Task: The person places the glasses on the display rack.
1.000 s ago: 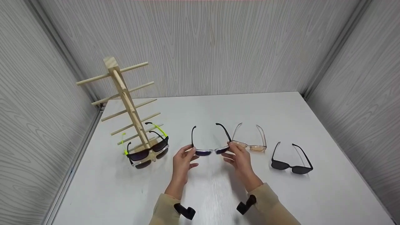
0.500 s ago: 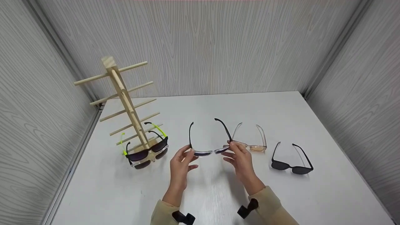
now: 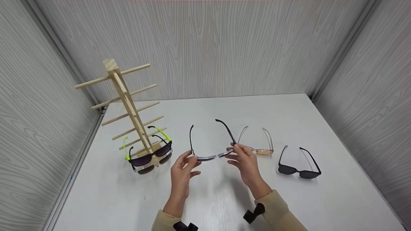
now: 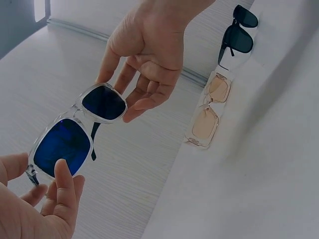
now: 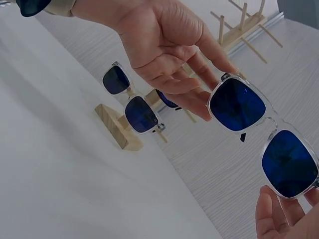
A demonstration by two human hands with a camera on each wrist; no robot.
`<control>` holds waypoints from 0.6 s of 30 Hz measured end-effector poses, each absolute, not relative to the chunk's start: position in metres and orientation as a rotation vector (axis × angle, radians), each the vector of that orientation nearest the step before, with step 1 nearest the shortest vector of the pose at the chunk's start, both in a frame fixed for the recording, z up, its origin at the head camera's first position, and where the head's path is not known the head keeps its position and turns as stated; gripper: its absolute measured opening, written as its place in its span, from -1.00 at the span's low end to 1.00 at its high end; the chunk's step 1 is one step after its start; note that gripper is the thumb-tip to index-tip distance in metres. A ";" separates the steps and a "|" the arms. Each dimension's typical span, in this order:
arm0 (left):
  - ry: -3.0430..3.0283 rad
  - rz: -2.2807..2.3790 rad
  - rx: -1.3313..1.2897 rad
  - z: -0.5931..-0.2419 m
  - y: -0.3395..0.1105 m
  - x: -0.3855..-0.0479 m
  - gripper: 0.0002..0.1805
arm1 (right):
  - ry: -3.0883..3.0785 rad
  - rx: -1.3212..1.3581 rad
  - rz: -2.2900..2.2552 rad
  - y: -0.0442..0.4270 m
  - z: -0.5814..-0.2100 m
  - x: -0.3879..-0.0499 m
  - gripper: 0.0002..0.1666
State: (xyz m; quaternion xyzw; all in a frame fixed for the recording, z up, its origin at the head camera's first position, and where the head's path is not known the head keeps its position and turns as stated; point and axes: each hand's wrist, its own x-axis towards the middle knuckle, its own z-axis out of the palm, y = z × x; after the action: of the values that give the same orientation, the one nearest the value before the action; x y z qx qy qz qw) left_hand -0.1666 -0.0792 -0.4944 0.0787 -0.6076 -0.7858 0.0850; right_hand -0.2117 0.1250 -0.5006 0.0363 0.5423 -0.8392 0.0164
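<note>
Between both hands, above the table, a pair of sunglasses [image 3: 205, 158] with a clear frame, blue lenses and black temples is held level with its temples spread away from me. My left hand [image 3: 182, 175] pinches the frame's left corner by the hinge. The right corner is pinched by my right hand [image 3: 245, 163]. In the right wrist view the blue-lensed sunglasses [image 5: 238, 104] show their front between the two hands. To the left, a wooden display rack [image 3: 130, 102] carries black sunglasses [image 3: 143, 159] with neon yellow temples, and below them a clear-framed pair [image 3: 146, 170] with dark lenses.
Right of my hands, glasses [image 3: 264, 152] with a pale clear frame and orange-tinted lenses lie on the white table [image 3: 205, 112]. Farther right lie black sunglasses [image 3: 298, 172], temples open. Wood-patterned grey panels [image 3: 212, 48] enclose the table at the back and sides.
Both hands have shifted slightly left with the blue-lensed sunglasses, and the frame has tipped so the lenses appear thinner from above. The rack and the glasses on the table stay put.
</note>
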 end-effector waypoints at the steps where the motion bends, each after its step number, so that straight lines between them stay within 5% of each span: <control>1: -1.812 -2.342 0.238 -0.494 -0.080 -0.166 -0.51 | 1.690 0.100 -2.604 0.124 -0.500 -0.212 -0.55; 18: -1.808 -2.285 0.255 -0.478 -0.095 -0.150 -0.54 | 1.632 -0.085 -2.546 0.112 -0.488 -0.215 -0.66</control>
State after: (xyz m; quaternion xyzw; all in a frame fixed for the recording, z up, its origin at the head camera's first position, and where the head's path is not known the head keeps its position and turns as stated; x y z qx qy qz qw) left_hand -0.1502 -0.0953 -0.4780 0.0865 -0.6145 -0.7767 0.1082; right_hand -0.2146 0.1116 -0.4875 -0.0282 0.5385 -0.8401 0.0583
